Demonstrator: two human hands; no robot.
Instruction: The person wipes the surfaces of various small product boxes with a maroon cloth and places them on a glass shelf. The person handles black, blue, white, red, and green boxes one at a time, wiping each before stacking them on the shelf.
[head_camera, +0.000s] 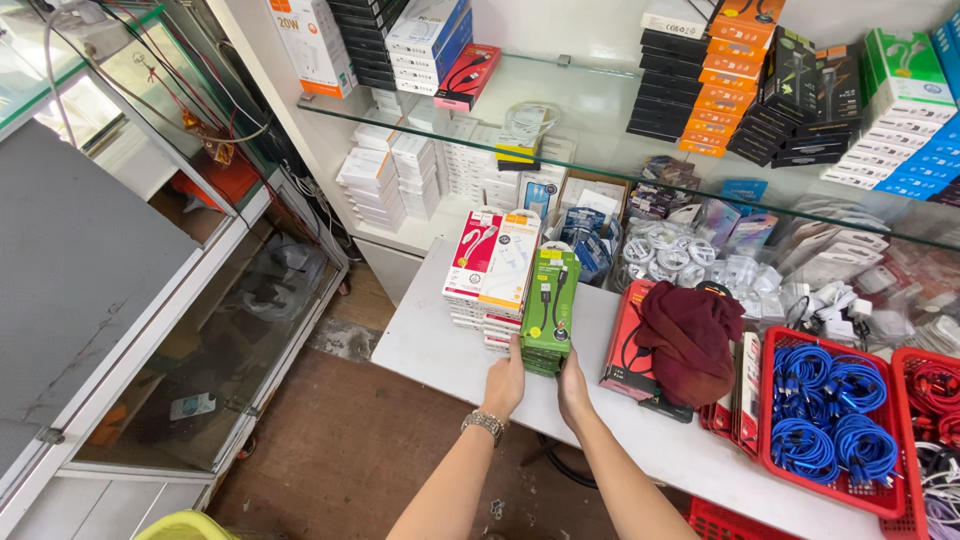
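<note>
From the head view, the person is standing at a white counter (430, 345) and squeezing a stack of green cable boxes (549, 305) between both palms. The left hand (505, 383) is pressing its left side and the right hand (572, 388) its right, fingers closed flat against the near lower end of the pile. The stack is sitting near the counter's front edge, roughly mid-scene.

I'd guess these handle light and stiff, but it's loose slick cardboard, so the pile could shear or fan out if only the top gets grabbed. Clamping low on both sides, like now, looks like the sane grip to me.

Stuff crowding it: a red-and-white box stack (490, 265) is touching it on the left, and a red box (628, 340) with a maroon cloth (690, 340) on top is sitting just to the right. Farther right is a red basket (768, 400) of blue cables (830, 415), and a glass shelf (600, 110) is hanging over the far side.
</note>
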